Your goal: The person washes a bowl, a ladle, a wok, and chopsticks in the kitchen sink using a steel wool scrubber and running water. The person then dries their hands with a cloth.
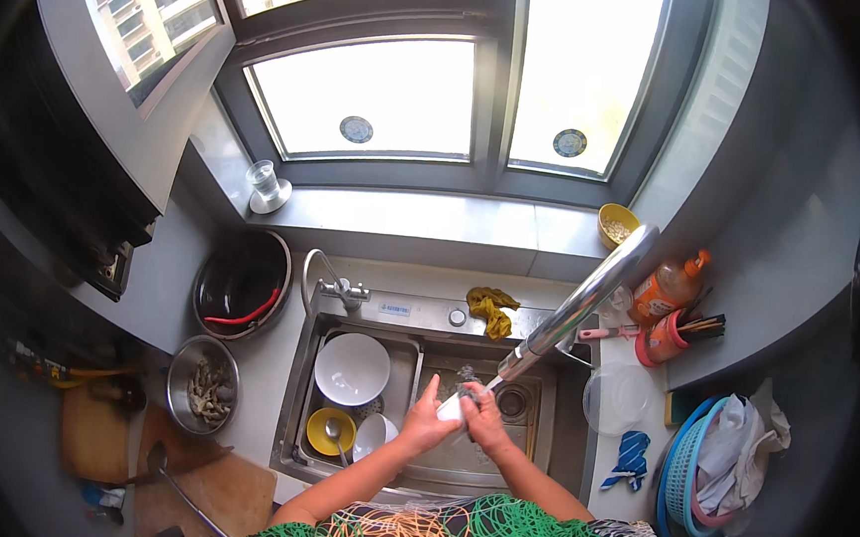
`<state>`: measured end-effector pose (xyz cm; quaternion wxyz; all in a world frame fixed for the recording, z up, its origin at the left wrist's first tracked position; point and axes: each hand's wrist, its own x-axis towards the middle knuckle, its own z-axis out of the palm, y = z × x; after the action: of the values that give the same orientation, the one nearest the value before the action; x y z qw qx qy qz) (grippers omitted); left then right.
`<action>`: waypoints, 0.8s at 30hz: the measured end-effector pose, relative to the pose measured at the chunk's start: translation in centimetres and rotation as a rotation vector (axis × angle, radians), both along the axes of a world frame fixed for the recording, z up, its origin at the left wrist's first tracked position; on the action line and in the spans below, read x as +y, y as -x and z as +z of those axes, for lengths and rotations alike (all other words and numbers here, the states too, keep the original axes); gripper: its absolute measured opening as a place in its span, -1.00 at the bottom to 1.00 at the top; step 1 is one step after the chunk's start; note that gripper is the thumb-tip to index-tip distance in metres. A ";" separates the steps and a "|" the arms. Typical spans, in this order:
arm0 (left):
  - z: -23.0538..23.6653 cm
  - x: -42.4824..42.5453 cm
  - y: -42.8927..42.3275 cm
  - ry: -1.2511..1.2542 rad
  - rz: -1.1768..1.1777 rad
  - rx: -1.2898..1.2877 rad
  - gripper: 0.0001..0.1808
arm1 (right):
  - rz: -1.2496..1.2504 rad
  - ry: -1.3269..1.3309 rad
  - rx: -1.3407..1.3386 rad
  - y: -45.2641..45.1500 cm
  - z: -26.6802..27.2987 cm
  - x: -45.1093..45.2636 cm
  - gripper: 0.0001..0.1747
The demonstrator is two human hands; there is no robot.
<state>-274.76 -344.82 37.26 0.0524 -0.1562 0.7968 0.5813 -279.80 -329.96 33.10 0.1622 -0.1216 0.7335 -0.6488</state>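
Observation:
Over the steel sink [567, 443], my left hand [428, 421] grips a small white dish [452, 408], whose exact kind is partly hidden by the fingers. My right hand [485, 416] presses a dark scouring pad [471, 392], seemingly metal mesh, against it. Just above the hands ends the spout of a chrome faucet [577, 301], with water coming from it. In the left part of the sink lie a large white bowl [353, 369], a yellow bowl [319, 440] with a metal spoon [334, 430] in it, and a smaller white bowl [373, 434].
A mustard cloth [493, 310] lies on the sink's back ledge. Left stand a dark basin [234, 285] and a steel bowl of food [176, 385]. Right are a soap bottle [664, 289], a clear lid [619, 401], a blue striped cloth [631, 455] and nested plastic baskets [680, 451].

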 end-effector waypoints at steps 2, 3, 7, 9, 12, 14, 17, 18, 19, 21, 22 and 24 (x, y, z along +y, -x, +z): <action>2.8 0.5 -0.4 -0.035 -0.042 -0.024 0.12 | -0.111 0.165 -0.494 1.5 0.8 0.1 -0.62; 2.8 0.1 -0.4 -0.005 -0.034 -0.040 0.12 | -0.062 0.067 -0.226 0.7 1.6 -0.4 -0.61; 2.1 -0.1 0.2 -0.008 -0.045 0.007 0.12 | -0.026 -0.225 0.469 -1.7 3.2 -1.8 -0.61; 3.3 0.0 -0.4 -0.090 -0.044 -0.023 0.11 | -0.037 -0.156 0.390 -1.1 3.9 -1.7 -0.66; 6.4 0.6 -0.4 -0.276 -0.022 -0.039 0.10 | -0.059 0.403 -0.655 2.3 2.5 0.4 -0.78; 6.7 0.6 -0.3 -0.408 -0.007 0.005 0.09 | -0.043 0.693 -0.844 2.3 0.4 1.6 -0.74; 6.3 0.0 -0.4 -0.575 0.002 0.059 0.10 | -0.131 1.033 -1.168 -0.2 2.4 0.0 -0.62; 6.0 0.1 -0.6 -0.637 0.012 0.090 0.10 | -0.146 1.145 -1.266 -1.0 3.1 -0.7 -0.58; 5.3 0.7 -0.5 -0.712 0.006 0.117 0.09 | -0.128 1.251 -1.217 -1.4 2.1 -0.6 -0.55; 4.9 1.9 -0.6 -0.773 -0.010 0.155 0.07 | -0.081 1.459 -1.116 -1.9 0.2 -1.4 -0.47; 5.3 2.5 -1.0 -0.759 -0.021 0.167 0.05 | -0.032 1.541 -1.064 -1.5 0.1 -1.5 -0.46; 4.5 2.4 -1.0 -0.678 -0.096 0.251 0.06 | -0.112 1.267 -1.001 -0.5 0.1 -0.8 -0.46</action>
<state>-273.80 -342.40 41.78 0.0301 -0.0196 0.5655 0.8240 -279.34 -330.81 33.18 0.3390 0.1513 0.0718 -0.9258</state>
